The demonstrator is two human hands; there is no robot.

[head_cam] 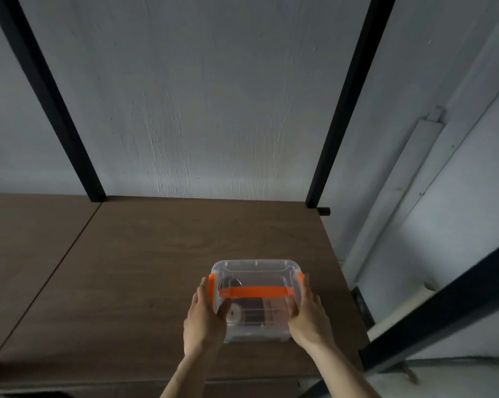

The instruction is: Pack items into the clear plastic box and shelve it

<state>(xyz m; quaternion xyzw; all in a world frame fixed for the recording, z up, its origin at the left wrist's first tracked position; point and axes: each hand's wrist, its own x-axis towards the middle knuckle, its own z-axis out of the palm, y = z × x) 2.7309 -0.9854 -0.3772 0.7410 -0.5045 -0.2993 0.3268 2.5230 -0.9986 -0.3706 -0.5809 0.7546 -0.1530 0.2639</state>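
Note:
The clear plastic box [254, 275] with a lid, orange side clips and an orange handle [254, 291] sits on the brown wooden shelf [144, 268], toward its front right. Dark and pale items show dimly through its walls. My left hand [205, 317] presses flat against the box's left side, thumb on the front wall. On the opposite side, my right hand [307, 311] holds the box the same way. Both forearms reach in from the bottom of the view.
Black metal uprights [50, 96] [346, 101] rise at the back of the shelf against a pale wall. A black diagonal frame bar [443, 305] runs at the right. The shelf's right edge lies close to the box. A seam divides the shelf board at the left.

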